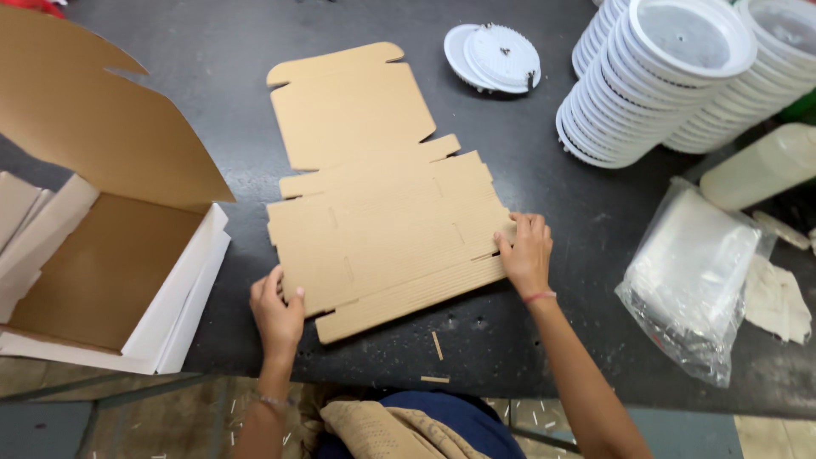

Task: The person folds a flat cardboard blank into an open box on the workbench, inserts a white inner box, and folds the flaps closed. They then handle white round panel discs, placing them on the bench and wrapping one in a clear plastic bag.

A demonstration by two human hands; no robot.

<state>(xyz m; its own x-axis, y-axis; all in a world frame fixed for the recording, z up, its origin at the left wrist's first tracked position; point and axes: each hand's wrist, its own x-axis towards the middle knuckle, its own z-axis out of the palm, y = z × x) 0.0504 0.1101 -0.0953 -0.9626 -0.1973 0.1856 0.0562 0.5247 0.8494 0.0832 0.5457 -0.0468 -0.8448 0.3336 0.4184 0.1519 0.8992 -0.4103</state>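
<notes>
A flat cardboard blank (382,212) lies unfolded on the dark table (544,323), its long axis running away from the person, its near edge a little short of the table's front edge. The left hand (276,310) grips the blank's near left corner: the thumb lies on top of the card and the fingers curl at its edge, so the hand is pinching the corner. The right hand (525,253) holds the blank's right edge, fingers bent over the top of the card near a side flap; whether the thumb is under the card cannot be told.

Left of the blank stands an open box (110,272), brown inside and white outside, its lid flap raised. Beyond the blank's far right corner lie two round white discs (497,58), one on the other. Further right of the blank lean two long stacks of white round lids (646,85). Right of the blank, near the right hand, lies a clear plastic bag (693,272) of flat pale items, with a white bottle (761,166) lying just beyond it. Small cardboard slivers (436,347) lie on the table just nearer than the blank.
</notes>
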